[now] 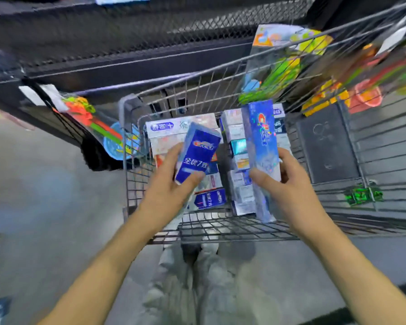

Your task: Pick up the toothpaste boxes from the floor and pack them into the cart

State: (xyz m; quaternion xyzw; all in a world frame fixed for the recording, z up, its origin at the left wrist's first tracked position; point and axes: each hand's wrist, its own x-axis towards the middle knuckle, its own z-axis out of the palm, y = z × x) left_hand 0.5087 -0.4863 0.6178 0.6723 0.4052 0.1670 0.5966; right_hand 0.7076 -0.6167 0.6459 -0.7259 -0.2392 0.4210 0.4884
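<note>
Two boxes in hand: both are held above the cart [256, 226], over the goods already packed.
Room: a dark mesh shelf unit [131, 41] is seen beyond the cart's far edge; a grey floor [45, 184] lies under it, blurred.
Cart: wire walls; packed toothpaste boxes [240, 174] are stacked against its far-left corner.
Tall box [260, 146]: gripped near its lower half by the right hand [291, 184], thumb in front, fingers curled behind, held upright.
Blue box [198, 152]: pinched at its lower end by the left hand [171, 184], tilted.
Handling: judged light, stiff cardboard, glossy and perhaps slippery; best taken across the narrow faces.
</note>
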